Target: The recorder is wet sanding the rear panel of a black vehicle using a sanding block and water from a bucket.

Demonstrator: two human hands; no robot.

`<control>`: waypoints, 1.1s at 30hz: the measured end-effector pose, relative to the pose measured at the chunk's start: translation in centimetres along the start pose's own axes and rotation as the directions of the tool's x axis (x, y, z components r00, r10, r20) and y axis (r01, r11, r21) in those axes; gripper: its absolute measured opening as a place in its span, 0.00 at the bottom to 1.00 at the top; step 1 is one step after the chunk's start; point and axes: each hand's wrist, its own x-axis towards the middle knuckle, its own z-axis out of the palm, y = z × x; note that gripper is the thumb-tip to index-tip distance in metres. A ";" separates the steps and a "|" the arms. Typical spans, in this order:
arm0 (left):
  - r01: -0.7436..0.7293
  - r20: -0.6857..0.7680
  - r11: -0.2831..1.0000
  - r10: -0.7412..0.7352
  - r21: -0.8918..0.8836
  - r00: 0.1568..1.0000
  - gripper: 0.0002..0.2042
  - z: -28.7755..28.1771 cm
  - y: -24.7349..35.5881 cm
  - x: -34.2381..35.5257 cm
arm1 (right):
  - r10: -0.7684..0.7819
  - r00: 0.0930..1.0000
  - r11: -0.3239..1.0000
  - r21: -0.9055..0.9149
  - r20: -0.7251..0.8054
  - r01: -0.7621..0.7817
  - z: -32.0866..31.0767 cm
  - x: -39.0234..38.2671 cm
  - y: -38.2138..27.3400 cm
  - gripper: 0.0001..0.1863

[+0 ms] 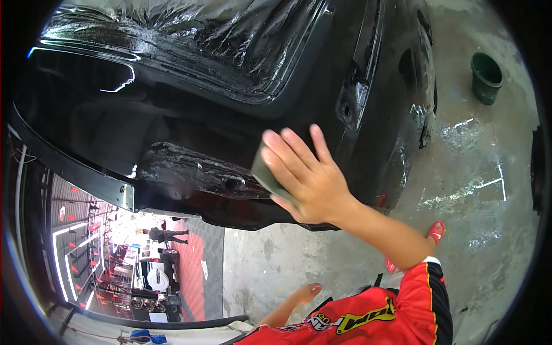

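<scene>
At the far left, well away from the working hand, the glossy black bodywork (86, 115) of a car curves down to a lower edge, and below that edge a bright open shop area (115, 259) shows, with racks, a standing person and red flooring. Closer in, just left of the hand, the black panel is wet and streaked, with a recess (190, 172) holding a small round fitting (233, 184).

The left hand (307, 292) hangs low, below and a little left of the working hand, over the grey concrete floor (259, 264). It holds nothing; whether its fingers are curled or loose cannot be told.

The right hand (307, 178) lies flat against the car's black panel, fingers spread and pointing up and to the left. Under its palm and fingers it presses a thin, flat grey-green pad (265, 175), sponge-like, of which only the left edge and a lower corner show past the fingers. The pad lies against the panel just right of the recess.

Right of the hand, the panel's rear corner ends in a vertical seam (353, 98), then wet concrete with white painted lines (483, 184). The forearm leads down to a red, black and yellow sleeve (420, 299). A red shoe (437, 230) sits beside the forearm. Far up to the right stands a dark green bucket (486, 77).
</scene>
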 end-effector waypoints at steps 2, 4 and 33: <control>-0.017 -0.010 0.999 0.017 -0.049 1.000 0.19 -0.3 0.0 0.1 | 0.023 1.000 0.999 -0.049 0.001 -0.023 1.3 -6.0 1.5 0.43; -0.033 -0.015 0.996 0.032 -0.086 0.999 0.19 -0.6 0.9 0.8 | 0.054 0.999 0.997 -0.061 0.007 -0.053 0.9 -9.0 2.3 0.44; -0.081 0.087 0.990 0.091 -0.115 0.992 0.18 0.7 -4.0 1.1 | 0.595 0.768 0.804 0.204 -0.238 -0.559 0.7 -3.7 1.8 0.37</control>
